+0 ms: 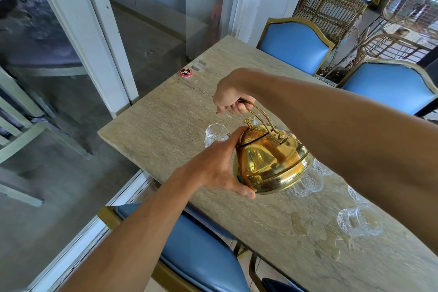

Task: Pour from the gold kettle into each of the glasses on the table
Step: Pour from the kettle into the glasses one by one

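tilting the gold kettle [270, 163] at frame centre toward the far glass [214, 134], right hand [231, 99] clenched on its handle, left hand [220, 168] cupping its body; next, steady the spout over that rim.

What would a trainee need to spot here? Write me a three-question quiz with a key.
1. True or false: the gold kettle stands on the table.
2. Which hand holds the kettle's handle? A) left hand B) right hand C) neither
3. Fill in: the chairs around the table have ____ seats.

Key
1. False: it is held in the air, tilted toward the far glass.
2. B: the right hand has its grip on the handle, while the left hand steadies the kettle's body.
3. Blue.
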A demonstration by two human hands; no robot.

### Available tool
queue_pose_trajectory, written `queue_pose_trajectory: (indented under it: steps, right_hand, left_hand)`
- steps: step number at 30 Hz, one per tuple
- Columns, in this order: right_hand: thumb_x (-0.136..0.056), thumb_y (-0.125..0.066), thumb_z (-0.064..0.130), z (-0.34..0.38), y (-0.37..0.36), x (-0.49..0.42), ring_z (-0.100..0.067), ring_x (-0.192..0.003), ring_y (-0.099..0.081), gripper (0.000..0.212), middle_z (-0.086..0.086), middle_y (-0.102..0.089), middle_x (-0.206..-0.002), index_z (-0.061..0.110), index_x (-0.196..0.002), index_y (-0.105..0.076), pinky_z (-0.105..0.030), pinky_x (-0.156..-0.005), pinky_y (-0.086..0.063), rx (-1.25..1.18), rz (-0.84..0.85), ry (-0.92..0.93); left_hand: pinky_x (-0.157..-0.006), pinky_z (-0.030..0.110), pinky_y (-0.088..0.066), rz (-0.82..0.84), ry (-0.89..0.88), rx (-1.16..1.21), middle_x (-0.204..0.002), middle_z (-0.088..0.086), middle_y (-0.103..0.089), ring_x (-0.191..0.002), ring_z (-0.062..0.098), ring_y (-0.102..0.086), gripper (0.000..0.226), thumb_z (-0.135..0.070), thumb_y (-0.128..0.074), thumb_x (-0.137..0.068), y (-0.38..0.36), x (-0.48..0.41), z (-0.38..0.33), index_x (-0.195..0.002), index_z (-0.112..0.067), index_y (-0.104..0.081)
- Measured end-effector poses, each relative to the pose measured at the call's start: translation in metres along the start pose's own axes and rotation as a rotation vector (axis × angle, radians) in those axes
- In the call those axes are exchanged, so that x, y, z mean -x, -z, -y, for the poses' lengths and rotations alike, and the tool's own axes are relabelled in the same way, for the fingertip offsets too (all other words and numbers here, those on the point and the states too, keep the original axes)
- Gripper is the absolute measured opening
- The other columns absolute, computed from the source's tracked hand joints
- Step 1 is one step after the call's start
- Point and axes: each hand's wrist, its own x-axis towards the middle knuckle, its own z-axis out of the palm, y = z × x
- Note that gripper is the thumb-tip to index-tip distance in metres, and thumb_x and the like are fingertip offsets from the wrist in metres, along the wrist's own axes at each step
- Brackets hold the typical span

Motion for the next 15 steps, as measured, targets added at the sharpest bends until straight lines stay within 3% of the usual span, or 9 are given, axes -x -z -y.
queue_pose_trajectory:
  steps: [15]
  right_hand:
    - [-0.106,-0.044,0.018,0.0074,0.0020,0.0055,-0.008,-0.042,-0.029,0.027,0.002,-0.035,-0.056,0.012,-0.082,-0.053,-0.017,-0.037,-0.028,-0.026,-0.004,0.000]
  left_hand:
    - [-0.109,0.037,-0.049,-0.009,0.000,0.012,-0.141,-0.008,-0.057,-0.128,0.013,-0.056,0.132,-0.053,-0.098,-0.054,0.0042,0.0056,0.0010,-0.154,-0.038,-0.014]
